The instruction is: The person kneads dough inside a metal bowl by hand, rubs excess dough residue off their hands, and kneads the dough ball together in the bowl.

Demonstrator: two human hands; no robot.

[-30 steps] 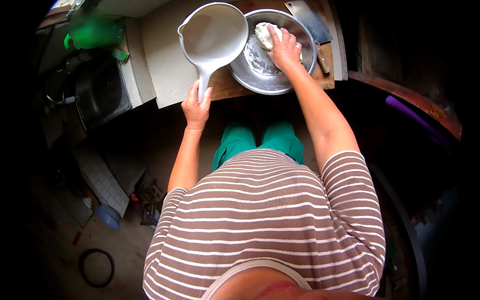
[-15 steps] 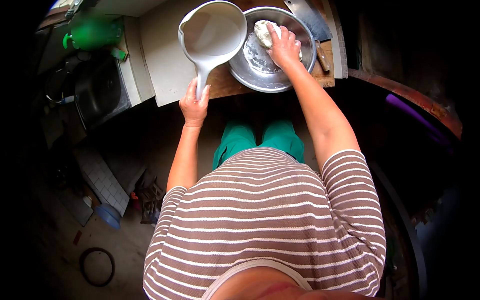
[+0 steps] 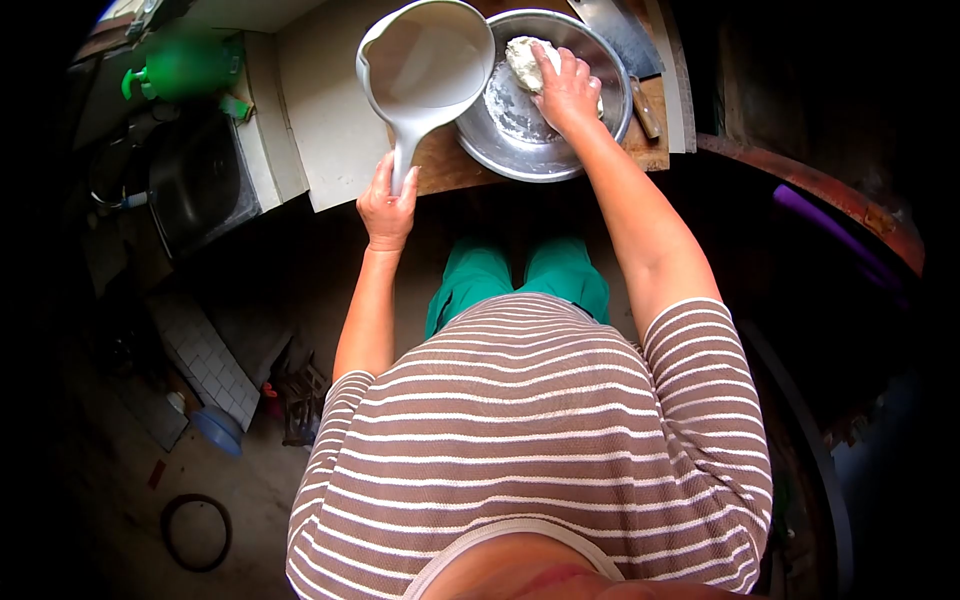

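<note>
My left hand (image 3: pixel 387 208) is closed around the handle of a white plastic water dipper (image 3: pixel 425 60). The dipper's wide cup is at the left side of a steel bowl (image 3: pixel 545 167), overlapping its rim, and a pale inside shows. In the bowl, my right hand (image 3: pixel 568 92) grips a lump of white dough (image 3: pixel 528 63), fingers pressed over its right side. Part of the dough is hidden under the hand. Loose white flour (image 3: pixel 510 112) coats the bowl's bottom beside it.
A wooden board (image 3: pixel 440 168) lies under the bowl on the counter (image 3: pixel 320 110). A cleaver (image 3: pixel 622 40) with a wooden handle rests right of the bowl. At left are a dark sink (image 3: pixel 200 185) and a green spray bottle (image 3: pixel 185 70).
</note>
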